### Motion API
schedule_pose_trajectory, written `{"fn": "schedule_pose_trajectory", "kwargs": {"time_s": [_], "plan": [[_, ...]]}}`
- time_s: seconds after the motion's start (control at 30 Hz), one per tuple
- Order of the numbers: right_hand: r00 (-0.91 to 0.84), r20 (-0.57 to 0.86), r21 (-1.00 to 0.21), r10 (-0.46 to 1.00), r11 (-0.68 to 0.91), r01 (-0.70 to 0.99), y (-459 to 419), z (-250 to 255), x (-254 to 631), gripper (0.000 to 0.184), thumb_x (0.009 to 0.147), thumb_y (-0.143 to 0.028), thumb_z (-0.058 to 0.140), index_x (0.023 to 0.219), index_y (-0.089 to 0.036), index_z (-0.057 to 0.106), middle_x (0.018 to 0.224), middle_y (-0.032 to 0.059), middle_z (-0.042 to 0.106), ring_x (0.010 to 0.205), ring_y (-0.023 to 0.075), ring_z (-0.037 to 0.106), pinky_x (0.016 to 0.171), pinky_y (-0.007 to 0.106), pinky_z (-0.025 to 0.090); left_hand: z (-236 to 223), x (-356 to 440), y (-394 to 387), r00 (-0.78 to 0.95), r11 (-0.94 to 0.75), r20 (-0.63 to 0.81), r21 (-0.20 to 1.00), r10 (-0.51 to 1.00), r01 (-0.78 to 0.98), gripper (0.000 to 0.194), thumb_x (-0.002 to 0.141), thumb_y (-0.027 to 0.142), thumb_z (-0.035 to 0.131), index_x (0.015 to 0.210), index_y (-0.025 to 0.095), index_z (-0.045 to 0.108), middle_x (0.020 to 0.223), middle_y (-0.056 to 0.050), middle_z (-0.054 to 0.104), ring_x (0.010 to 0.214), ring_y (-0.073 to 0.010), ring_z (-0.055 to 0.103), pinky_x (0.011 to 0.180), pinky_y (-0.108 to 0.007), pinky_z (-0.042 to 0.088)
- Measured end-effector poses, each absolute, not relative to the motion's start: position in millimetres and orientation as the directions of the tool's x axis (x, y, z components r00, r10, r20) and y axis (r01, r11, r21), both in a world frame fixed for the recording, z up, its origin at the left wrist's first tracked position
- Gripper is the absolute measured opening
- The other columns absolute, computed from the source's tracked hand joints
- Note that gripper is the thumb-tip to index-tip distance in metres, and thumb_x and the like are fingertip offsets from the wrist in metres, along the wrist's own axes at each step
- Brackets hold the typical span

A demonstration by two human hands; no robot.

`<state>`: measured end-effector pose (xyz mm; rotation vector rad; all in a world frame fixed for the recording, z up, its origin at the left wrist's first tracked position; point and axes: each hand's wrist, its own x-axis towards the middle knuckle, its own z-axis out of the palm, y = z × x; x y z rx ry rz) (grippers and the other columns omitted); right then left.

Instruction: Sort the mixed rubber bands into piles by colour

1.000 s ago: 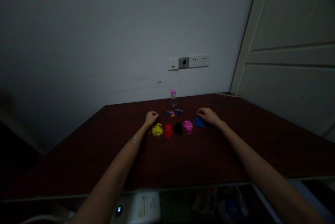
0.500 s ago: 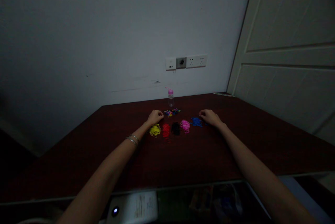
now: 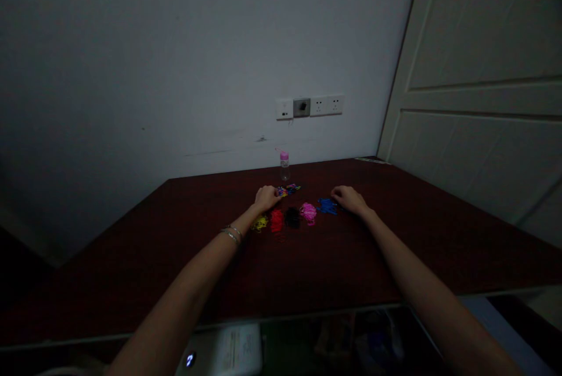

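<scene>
My left hand [image 3: 267,197] reaches over the table, its fingers pinched at the left edge of a small mixed-colour pile of rubber bands [image 3: 290,188]. Whatever is in the pinch is too small to make out. Nearer me lie separate heaps: yellow bands [image 3: 260,224], partly behind my left wrist, red bands [image 3: 277,221], black bands [image 3: 292,217], pink bands [image 3: 308,212] and blue bands [image 3: 327,207]. My right hand [image 3: 349,198] rests on the table just beyond and right of the blue heap. Its fingers are curled together, and their contents cannot be seen.
A clear bottle with a pink cap [image 3: 285,166] stands behind the mixed pile. The dark red table [image 3: 144,265] meets a wall with sockets [image 3: 327,105]. Below its front edge sits a white device [image 3: 228,349] in an open drawer space.
My left hand has moved right, from beside the mixed pile to its edge, and its forearm now covers more of the yellow heap. The right hand stays by the blue heap.
</scene>
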<state>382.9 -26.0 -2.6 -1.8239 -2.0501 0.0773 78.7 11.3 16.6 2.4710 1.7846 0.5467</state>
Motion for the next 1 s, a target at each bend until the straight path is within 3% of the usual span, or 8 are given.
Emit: {"fn": "schedule_pose_trajectory", "kwargs": {"time_s": [0.53, 1.0], "plan": [[-0.072, 0.251, -0.297, 0.965, 0.148, 0.943, -27.3, -2.0, 381.6, 0.023, 0.084, -0.029, 0.046, 0.093, -0.022, 0.066, 0.099, 0.0061, 0.066, 0.090, 0.0189, 0.059, 0.068, 0.025, 0.041, 15.1, 75.9, 8.5, 0.224, -0.294, 0.235, 0.325, 0.946, 0.899, 0.016, 0.071, 0.023, 0.056, 0.073, 0.018, 0.072, 0.074, -0.008, 0.068, 0.081, -0.0191, 0.062, 0.076, -0.023, 0.041], [-0.080, 0.248, -0.284, 0.965, 0.151, 0.947, -23.3, -5.1, 383.6, 0.024, 0.084, -0.028, 0.045, 0.095, -0.021, 0.065, 0.100, 0.0066, 0.066, 0.090, 0.0181, 0.059, 0.068, 0.023, 0.041, 14.6, 84.8, 10.8, 0.214, -0.291, 0.248, 0.334, 0.945, 0.897, 0.015, 0.071, 0.027, 0.060, 0.073, 0.018, 0.071, 0.076, -0.007, 0.069, 0.080, -0.0182, 0.061, 0.074, -0.023, 0.041]]}}
